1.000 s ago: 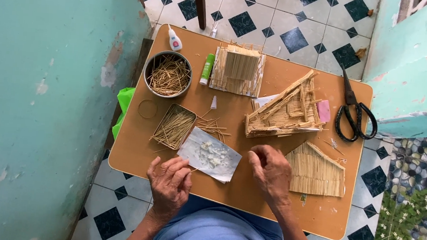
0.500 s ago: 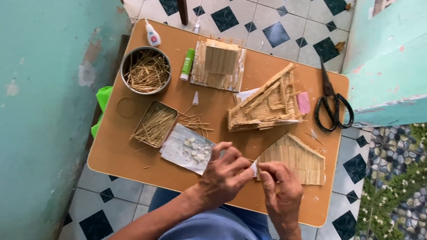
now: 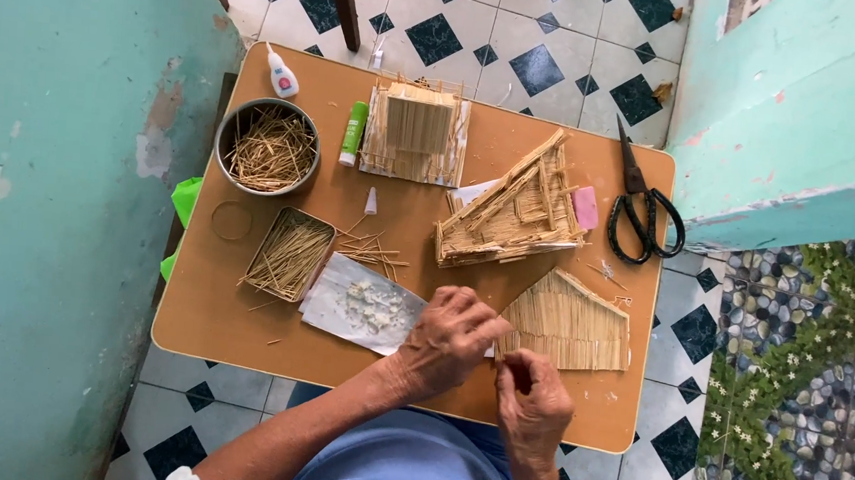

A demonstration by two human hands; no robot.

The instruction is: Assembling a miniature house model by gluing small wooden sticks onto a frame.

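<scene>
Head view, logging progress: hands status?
Left hand and right hand pinched together at the stick panel's near corner. Held item hidden. Nothing blocking.

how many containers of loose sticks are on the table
2: a round metal bowl near the table's far left corner, and a rectangular tin just in front of it, beside the glue-spotted sheet. None seems hidden.

Counted two hands, left (image 3: 448,340) and right (image 3: 533,410); three stick-built panels (image 3: 415,134) (image 3: 512,211) (image 3: 567,325); one round metal bowl (image 3: 268,146); one rectangular tin (image 3: 289,253); one pair of scissors (image 3: 642,210); two glue containers (image 3: 281,73) (image 3: 354,133); one foil sheet (image 3: 361,303).
</scene>
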